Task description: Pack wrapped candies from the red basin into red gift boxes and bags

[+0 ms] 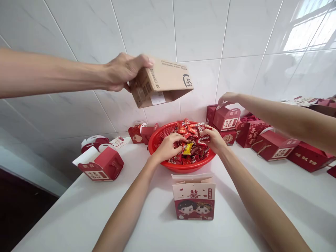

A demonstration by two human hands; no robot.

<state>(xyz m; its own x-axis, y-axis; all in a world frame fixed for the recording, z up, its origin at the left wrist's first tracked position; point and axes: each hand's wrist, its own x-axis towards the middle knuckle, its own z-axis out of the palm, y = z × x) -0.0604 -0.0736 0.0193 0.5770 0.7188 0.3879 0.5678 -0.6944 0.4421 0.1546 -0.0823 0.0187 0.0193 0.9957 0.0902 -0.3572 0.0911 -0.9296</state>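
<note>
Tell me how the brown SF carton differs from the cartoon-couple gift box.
The carton is brown with black print; the gift box is red and white. The carton is tilted, held in midair by another person's hand; the gift box stands upright on the table. Both are boxes.

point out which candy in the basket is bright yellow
The yellow candy lies in the red basket, just beside the left hand, near its thumb; its yellow wrapper sets it apart from the mostly red ones around it.
</note>
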